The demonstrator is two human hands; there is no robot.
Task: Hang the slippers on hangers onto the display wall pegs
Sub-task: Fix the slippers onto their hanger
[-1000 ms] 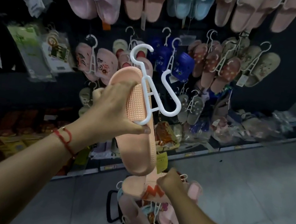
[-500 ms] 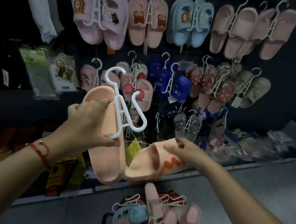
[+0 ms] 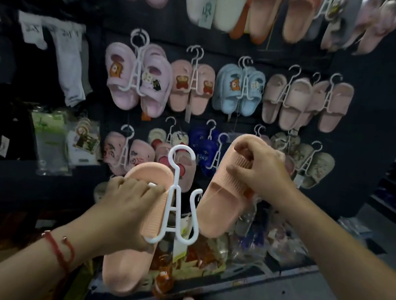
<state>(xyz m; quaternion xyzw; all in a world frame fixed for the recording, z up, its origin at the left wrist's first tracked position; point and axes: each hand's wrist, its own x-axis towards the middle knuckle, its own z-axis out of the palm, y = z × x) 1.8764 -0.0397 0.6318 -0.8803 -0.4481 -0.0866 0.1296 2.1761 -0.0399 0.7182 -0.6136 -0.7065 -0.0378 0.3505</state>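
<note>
While the left hand [image 3: 128, 214] grips one peach slipper [image 3: 137, 223] and its white hanger [image 3: 179, 198], the right hand [image 3: 260, 169] grips a second slipper [image 3: 222, 202] beside the hanger's free hook.

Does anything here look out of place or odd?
Yes: the white hanger carries only one peach slipper, gripped by the left hand. Its other hook is bare; the second peach slipper is apart, tilted, in the right hand.

We see two peach slippers held up before display wall [image 3: 337, 170]: first slipper [image 3: 132, 237] upright, threaded on white hanger [image 3: 178, 206]; second slipper [image 3: 226, 192] tilted, just beside hanger's free right hook.
</note>
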